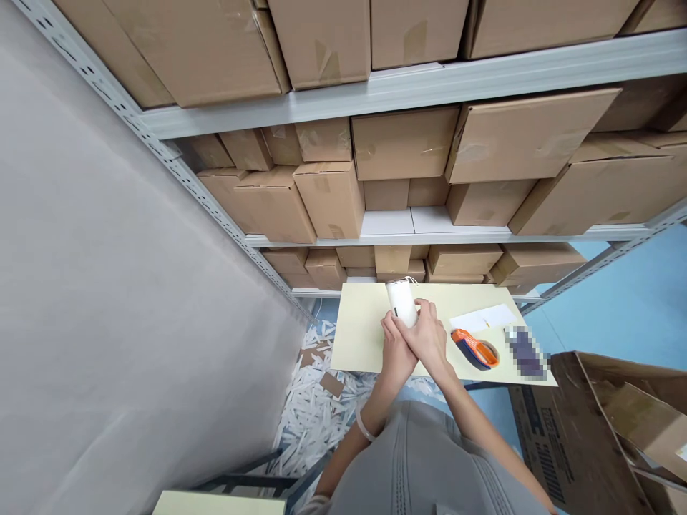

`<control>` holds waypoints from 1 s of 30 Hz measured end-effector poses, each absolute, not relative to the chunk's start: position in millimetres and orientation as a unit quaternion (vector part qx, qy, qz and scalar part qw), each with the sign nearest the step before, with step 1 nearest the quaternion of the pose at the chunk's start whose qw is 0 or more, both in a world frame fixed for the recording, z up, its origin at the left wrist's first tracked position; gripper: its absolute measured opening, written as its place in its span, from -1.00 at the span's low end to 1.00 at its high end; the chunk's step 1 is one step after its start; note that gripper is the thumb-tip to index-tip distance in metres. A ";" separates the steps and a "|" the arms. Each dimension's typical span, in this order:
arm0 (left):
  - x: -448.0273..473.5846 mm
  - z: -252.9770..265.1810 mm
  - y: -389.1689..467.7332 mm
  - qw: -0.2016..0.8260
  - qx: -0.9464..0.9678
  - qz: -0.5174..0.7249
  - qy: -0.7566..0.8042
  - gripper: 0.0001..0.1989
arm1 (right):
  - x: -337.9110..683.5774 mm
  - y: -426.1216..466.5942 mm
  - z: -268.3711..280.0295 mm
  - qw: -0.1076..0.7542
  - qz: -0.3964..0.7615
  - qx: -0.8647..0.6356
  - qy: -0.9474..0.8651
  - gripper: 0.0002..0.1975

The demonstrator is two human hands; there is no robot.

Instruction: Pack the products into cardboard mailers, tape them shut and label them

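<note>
A white handheld device (402,299) with rounded sides and a thin white cord loop at its far end is held over a pale yellow table (359,325). A small dark mark shows on its left side. My left hand (396,347) grips its near end from the left and below. From the right, my right hand (428,335) closes around the same end, its thumb crossing over the left one. The near end of the device is hidden by my fingers. To the right of my hands lies an orange and dark blue tool (475,349), perhaps a tape dispenser.
On the table are a white paper strip (486,318) and a pixelated dark object (527,352). Shelves of cardboard boxes (405,143) rise ahead. White paper scraps (316,400) cover the floor at left beside the wall (134,286). A large open carton (569,429) stands right.
</note>
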State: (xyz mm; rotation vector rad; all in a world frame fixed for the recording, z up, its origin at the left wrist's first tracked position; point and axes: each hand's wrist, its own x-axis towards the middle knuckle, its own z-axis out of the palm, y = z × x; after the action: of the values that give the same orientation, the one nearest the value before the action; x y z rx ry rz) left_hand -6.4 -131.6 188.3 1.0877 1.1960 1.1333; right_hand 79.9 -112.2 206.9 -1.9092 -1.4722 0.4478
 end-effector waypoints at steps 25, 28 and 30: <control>-18.9 221.9 -109.0 0.889 -0.014 0.420 0.184 -0.60 | 112.4 -93.4 156.5 0.455 0.815 -0.315 -0.175 -0.60; -17.3 221.3 -110.8 0.888 0.002 0.420 0.187 -0.56 | 105.8 -90.7 154.5 0.486 0.794 -0.324 -0.167 -0.65; -17.4 219.9 -112.3 0.892 0.015 0.413 0.184 -0.54 | 103.6 -89.5 157.4 0.492 0.790 -0.332 -0.157 -0.64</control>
State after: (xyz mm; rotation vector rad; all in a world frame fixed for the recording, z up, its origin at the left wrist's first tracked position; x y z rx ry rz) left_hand -17.4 -112.3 219.9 0.0306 0.3819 0.8572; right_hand 103.6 -89.5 157.4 -0.8048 -0.3820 1.9169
